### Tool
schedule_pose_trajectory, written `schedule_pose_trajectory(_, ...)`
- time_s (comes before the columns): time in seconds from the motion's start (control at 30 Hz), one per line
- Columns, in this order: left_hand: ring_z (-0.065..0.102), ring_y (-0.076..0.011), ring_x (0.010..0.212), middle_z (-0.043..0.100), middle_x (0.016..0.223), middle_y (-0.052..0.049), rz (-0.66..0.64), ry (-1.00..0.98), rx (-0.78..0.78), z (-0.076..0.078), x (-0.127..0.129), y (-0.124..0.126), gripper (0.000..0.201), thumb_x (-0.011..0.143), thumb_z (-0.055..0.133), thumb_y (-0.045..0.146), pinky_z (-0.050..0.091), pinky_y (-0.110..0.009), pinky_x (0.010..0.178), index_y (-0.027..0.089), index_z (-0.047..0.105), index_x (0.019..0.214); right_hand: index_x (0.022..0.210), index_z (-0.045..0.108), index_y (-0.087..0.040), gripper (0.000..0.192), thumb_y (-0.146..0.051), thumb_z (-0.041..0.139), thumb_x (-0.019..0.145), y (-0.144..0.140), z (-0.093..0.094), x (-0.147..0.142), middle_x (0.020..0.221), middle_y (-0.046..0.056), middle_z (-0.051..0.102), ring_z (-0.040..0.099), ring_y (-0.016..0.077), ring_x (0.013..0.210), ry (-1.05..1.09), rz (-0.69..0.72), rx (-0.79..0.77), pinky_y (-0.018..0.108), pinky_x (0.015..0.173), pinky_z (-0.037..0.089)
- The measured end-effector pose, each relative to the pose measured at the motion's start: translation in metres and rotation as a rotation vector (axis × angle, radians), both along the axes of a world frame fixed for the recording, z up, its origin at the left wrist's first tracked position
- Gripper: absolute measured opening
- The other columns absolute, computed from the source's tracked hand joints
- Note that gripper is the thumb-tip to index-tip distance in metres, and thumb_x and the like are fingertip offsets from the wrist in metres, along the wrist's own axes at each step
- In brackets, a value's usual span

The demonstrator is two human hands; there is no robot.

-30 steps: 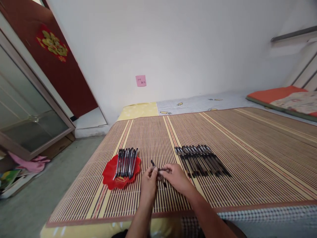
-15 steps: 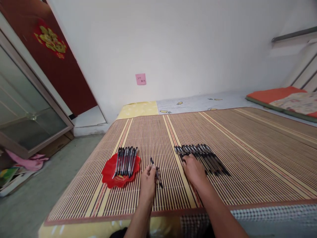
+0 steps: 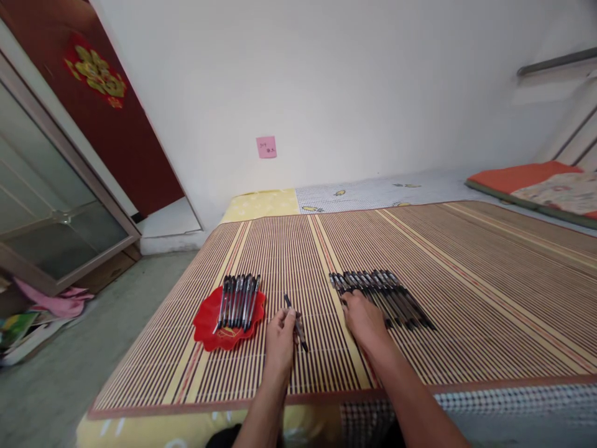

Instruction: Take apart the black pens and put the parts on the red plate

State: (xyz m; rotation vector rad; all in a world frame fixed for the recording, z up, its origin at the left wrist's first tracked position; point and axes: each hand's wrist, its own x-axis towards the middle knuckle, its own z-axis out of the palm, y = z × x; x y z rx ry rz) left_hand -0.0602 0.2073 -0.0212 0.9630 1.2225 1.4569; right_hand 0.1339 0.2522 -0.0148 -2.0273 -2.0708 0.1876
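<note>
My left hand (image 3: 281, 333) is closed on a black-ended pen (image 3: 301, 333), which it holds at a slant just above or on the striped mat. My right hand (image 3: 364, 314) has its fingers curled together on the leftmost pen (image 3: 333, 281) of a slanted row, covering that pen's lower part. The row of black pens (image 3: 396, 298) lies side by side to the right of this hand. Several clear-barrelled pens with black ends (image 3: 239, 302) rest across a red scalloped dish (image 3: 205, 317), left of my left hand.
The striped bamboo mat (image 3: 289, 249) covers a bed with yellow and checked bedding (image 3: 263, 202). A folded orange cloth (image 3: 513, 177) lies at the far right. Behind stands a white wall with a pink note (image 3: 266, 147). A glass-panelled door (image 3: 60, 218) is at left.
Both hands keep almost the same place and grip. The whole view has shifted slightly. The pens in the row and on the dish look unchanged.
</note>
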Motion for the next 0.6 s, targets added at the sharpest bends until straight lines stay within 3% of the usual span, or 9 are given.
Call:
schedule_pose_trajectory(0.13,0.043,-0.0086,0.047,0.049,0.056,0.005,0.004,-0.004,-0.002,-0.002,0.0,0.0,0.041,0.079,0.07,0.056,0.034,-0.02,0.046,0.018,0.056,0.072,0.111,0.071,-0.017,0.024,-0.018,0.054,0.095,0.0,0.001,0.001,0.111,0.01,0.064,0.068,0.0197,0.091,0.097,0.059,0.025,0.026,0.071,0.04)
schedule_pose_trajectory(0.23,0.043,-0.0084,0.047,0.048,0.057,0.006,0.003,-0.01,-0.001,-0.004,-0.001,0.001,0.04,0.08,0.07,0.055,0.035,-0.02,0.047,0.018,0.056,0.072,0.114,0.069,-0.015,0.025,-0.02,0.054,0.095,-0.001,0.003,-0.001,0.115,0.011,0.062,0.068,0.02,0.089,0.065,0.001,0.037,0.027,0.069,0.039)
schedule_pose_trajectory(0.47,0.042,-0.0085,0.047,0.048,0.057,0.006,0.015,-0.043,-0.027,0.002,0.001,-0.001,0.042,0.074,0.074,0.056,0.034,-0.02,0.046,0.018,0.058,0.073,0.1,0.069,-0.013,0.016,-0.022,0.058,0.093,-0.002,-0.001,-0.005,0.105,0.012,0.066,0.069,0.022,0.088,0.011,0.003,-0.006,0.028,0.068,0.039)
schedule_pose_trajectory(0.6,0.051,-0.0108,0.055,0.054,0.064,0.002,-0.027,-0.019,0.001,0.006,0.002,-0.004,0.041,0.079,0.071,0.057,0.042,-0.021,0.053,0.017,0.062,0.08,0.091,0.07,-0.013,0.015,-0.02,0.056,0.091,-0.003,0.001,-0.009,0.099,0.014,0.069,0.068,0.0233,0.081,0.099,0.002,-0.006,0.029,0.063,0.038)
